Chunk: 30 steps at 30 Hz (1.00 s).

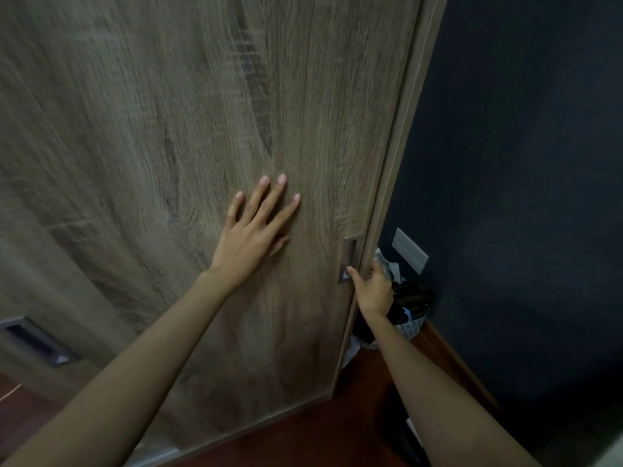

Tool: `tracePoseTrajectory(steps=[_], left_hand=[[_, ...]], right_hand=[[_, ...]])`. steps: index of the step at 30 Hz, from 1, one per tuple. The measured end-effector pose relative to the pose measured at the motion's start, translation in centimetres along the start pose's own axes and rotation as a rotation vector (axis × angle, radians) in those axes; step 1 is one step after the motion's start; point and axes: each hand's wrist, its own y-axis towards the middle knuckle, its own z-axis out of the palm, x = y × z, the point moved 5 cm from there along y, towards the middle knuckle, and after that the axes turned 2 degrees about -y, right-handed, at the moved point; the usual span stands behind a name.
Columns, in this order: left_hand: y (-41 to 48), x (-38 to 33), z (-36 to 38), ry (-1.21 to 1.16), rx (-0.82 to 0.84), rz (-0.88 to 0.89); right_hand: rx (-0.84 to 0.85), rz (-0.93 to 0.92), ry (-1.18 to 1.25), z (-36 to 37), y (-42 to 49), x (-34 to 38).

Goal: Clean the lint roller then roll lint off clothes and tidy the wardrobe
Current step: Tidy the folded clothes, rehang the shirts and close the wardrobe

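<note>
A tall wood-grain wardrobe door (168,129) fills most of the view. My left hand (253,234) lies flat against its panel with the fingers spread, holding nothing. My right hand (372,288) curls around the door's right edge, thumb resting at the recessed metal handle (349,261). The frame post (401,156) stands just right of that edge. The lint roller and the clothes inside are not visible.
A second door with its own recessed handle (37,342) sits at the lower left. Dark bags and a patterned basket (404,315) crowd the gap by the dark blue wall (522,163), under a white wall plate (409,251). The floor (320,426) is reddish wood.
</note>
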Motion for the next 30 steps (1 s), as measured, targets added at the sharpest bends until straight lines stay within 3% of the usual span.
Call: tracePoseTrajectory(steps=[30], left_hand=[[0.5,-1.1,-0.2,-0.017,0.114,-0.069]], right_hand=[[0.247,-0.132,0.057,-1.6,1.1,-1.4]])
